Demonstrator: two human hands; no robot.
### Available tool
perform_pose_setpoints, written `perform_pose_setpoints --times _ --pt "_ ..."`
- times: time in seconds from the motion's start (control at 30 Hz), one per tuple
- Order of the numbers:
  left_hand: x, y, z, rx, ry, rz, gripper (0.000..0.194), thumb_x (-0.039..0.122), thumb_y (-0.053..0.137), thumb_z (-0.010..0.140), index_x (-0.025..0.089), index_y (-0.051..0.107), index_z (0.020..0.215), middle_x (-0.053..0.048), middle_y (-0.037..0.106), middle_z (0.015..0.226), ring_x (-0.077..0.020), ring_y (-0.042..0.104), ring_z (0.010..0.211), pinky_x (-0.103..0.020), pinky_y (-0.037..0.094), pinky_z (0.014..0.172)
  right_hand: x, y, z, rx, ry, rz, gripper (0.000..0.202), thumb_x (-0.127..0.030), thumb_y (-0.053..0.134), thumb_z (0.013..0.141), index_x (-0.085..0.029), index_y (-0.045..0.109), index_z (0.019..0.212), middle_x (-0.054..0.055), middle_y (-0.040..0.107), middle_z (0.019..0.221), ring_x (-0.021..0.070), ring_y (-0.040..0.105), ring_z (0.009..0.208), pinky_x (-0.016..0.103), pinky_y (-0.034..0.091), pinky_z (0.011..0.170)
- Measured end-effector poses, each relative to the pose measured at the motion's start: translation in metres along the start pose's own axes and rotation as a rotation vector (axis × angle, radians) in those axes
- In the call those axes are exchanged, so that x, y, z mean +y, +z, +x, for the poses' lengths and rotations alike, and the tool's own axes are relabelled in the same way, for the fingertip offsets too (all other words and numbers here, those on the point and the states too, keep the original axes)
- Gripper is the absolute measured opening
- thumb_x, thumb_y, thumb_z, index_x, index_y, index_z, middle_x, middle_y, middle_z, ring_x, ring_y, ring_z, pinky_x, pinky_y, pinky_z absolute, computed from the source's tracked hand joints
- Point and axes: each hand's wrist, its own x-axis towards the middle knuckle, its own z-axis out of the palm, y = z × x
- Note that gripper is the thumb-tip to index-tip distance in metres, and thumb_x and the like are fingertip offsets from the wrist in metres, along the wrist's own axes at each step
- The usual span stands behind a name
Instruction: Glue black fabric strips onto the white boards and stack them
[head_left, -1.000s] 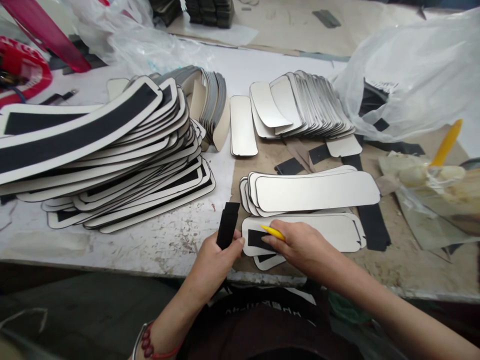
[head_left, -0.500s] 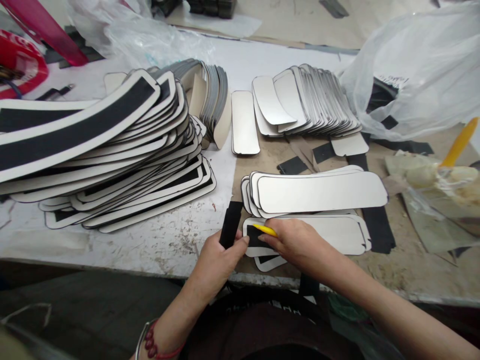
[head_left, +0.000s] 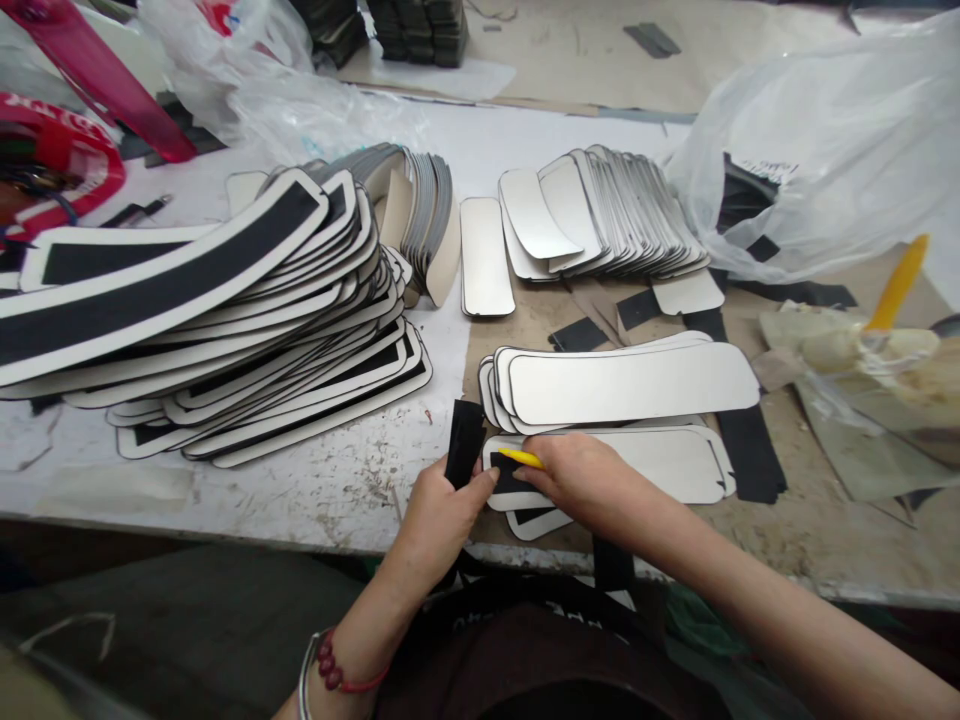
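My left hand grips black strips that stick up between its thumb and fingers, at the left end of a white piece near the table's front edge. My right hand holds a yellow tool whose tip points left over the black patch on that piece. The fingertips of my right hand rest on the patch, and part of it is hidden beneath them. Just behind both hands lies a small stack of long white rounded pieces.
At the left is a large pile of white-edged black pieces. Fanned white pieces lie at the back, beside a clear plastic bag. An orange-handled brush stands at the right. Black strips lie right of the small stack.
The view has shifted slightly, so objects at the back appear lower. Both hands keep nearly the same place and hold the same things.
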Motion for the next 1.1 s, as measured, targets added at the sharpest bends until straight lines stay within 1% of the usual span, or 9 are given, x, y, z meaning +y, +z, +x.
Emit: perform_pose_setpoints --times 0.1,0.17,0.27,0.37,0.47,0.57,0.77,0.9,1.1 --pt "-0.001 0.000 0.000 -0.002 -0.010 0.010 0.028 0.040 0.065 0.070 0.019 0.049 0.063 0.007 0.041 0.047 -0.0100 0.035 0.045 -0.022 0.026 0.044 0.003 -0.003 -0.010 0.025 0.023 -0.023 0.020 -0.032 0.050 0.088 -0.018 0.064 0.091 0.010 0.070 0.083 0.0227 0.064 0.075 0.027 0.037 0.060" --pt "-0.002 0.000 0.000 -0.004 -0.029 0.009 0.028 0.042 0.064 0.070 0.019 0.050 0.064 0.007 0.041 0.046 -0.0099 0.034 0.043 -0.022 0.026 0.042 0.017 -0.003 -0.027 0.039 0.070 -0.028 0.017 -0.030 0.050 0.088 -0.018 0.062 0.091 0.010 0.069 0.081 0.0229 0.063 0.074 0.027 0.036 0.059" --pt "-0.007 0.000 0.002 0.033 -0.084 0.032 0.029 0.044 0.065 0.068 0.019 0.051 0.064 0.007 0.040 0.043 -0.0097 0.033 0.041 -0.022 0.024 0.040 0.054 0.000 -0.063 0.069 0.161 0.069 0.016 -0.029 0.047 0.089 -0.020 0.059 0.084 0.007 0.068 0.078 0.0201 0.061 0.072 0.026 0.037 0.061" --pt "-0.014 -0.001 0.005 0.047 -0.091 0.059 0.033 0.048 0.066 0.067 0.018 0.053 0.064 0.006 0.041 0.043 -0.0099 0.033 0.042 -0.022 0.025 0.041 0.097 0.005 -0.099 0.179 0.258 0.196 0.020 -0.032 0.044 0.090 -0.021 0.056 0.079 0.004 0.066 0.074 0.0172 0.059 0.068 0.025 0.038 0.063" --pt "-0.018 -0.002 0.006 0.036 -0.093 0.066 0.037 0.052 0.067 0.065 0.018 0.054 0.066 0.006 0.041 0.043 -0.0103 0.034 0.043 -0.022 0.025 0.041 0.123 0.008 -0.115 0.277 0.377 0.256 0.024 -0.037 0.043 0.089 -0.021 0.054 0.075 0.002 0.063 0.068 0.0171 0.058 0.065 0.025 0.037 0.060" --pt "-0.018 -0.004 0.005 0.029 -0.106 0.107 0.039 0.055 0.068 0.065 0.018 0.055 0.067 0.006 0.042 0.044 -0.0110 0.035 0.043 -0.022 0.026 0.042 0.128 0.008 -0.110 0.305 0.456 0.233 0.024 -0.038 0.045 0.088 -0.020 0.053 0.074 0.002 0.062 0.067 0.0177 0.058 0.064 0.025 0.035 0.059" --pt "-0.010 -0.001 0.000 0.083 -0.127 0.150 0.041 0.057 0.069 0.062 0.018 0.054 0.061 0.004 0.043 0.043 -0.0123 0.037 0.044 -0.023 0.028 0.043 0.119 0.004 -0.090 0.305 0.571 0.073 0.021 -0.035 0.047 0.087 -0.019 0.058 0.078 0.007 0.067 0.076 0.0212 0.060 0.071 0.027 0.033 0.061" --pt "-0.009 0.000 -0.001 0.080 -0.151 0.130 0.042 0.058 0.070 0.060 0.018 0.055 0.062 0.004 0.043 0.043 -0.0129 0.037 0.044 -0.024 0.029 0.043 0.122 0.003 -0.085 0.278 0.581 0.078 0.020 -0.035 0.048 0.086 -0.020 0.061 0.079 0.008 0.069 0.079 0.0214 0.062 0.075 0.026 0.034 0.063" --pt "-0.015 -0.004 0.003 0.073 -0.197 0.191 0.047 0.063 0.070 0.056 0.019 0.052 0.055 0.003 0.044 0.042 -0.0135 0.038 0.043 -0.025 0.030 0.042 0.136 0.008 -0.076 0.225 0.559 0.080 0.022 -0.037 0.050 0.085 -0.020 0.064 0.081 0.008 0.069 0.078 0.0209 0.062 0.072 0.027 0.034 0.062"
